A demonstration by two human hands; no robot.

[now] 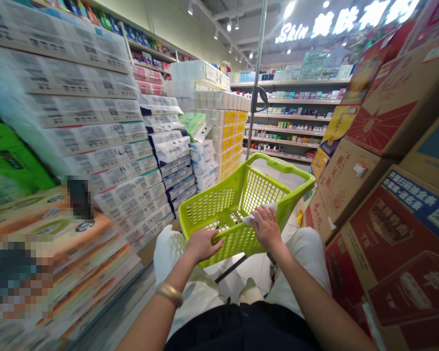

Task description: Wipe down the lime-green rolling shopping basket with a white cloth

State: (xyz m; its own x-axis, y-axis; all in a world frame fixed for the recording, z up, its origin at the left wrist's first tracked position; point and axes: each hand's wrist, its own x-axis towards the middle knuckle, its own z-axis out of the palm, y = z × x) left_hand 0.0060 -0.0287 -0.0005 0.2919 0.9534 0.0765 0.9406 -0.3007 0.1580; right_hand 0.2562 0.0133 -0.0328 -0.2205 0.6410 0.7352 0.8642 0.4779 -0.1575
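Note:
In front of my knees stands a lime-green plastic shopping basket (pixel 208 202) with lattice sides, tilted in the view. The fingers of my left hand (pixel 204 244) are curled over its near rim. A gold-coloured bangle (pixel 169 294) circles my left wrist. My right hand (pixel 266 225) presses a crumpled white tissue (pixel 247 220) against the same rim, farther right. Part of the tissue shows on both sides of the fingers. Through the lattice the basket floor is visible, with a few small dark spots I cannot make out.
Tall stacks of wrapped paper packs (pixel 106 119) line the left side. Cardboard cartons (pixel 384 97) are piled close on the right. A metal pole (pixel 256 63) with a dark hook rises behind the basket. Stocked shelves (pixel 289 116) stand at the back.

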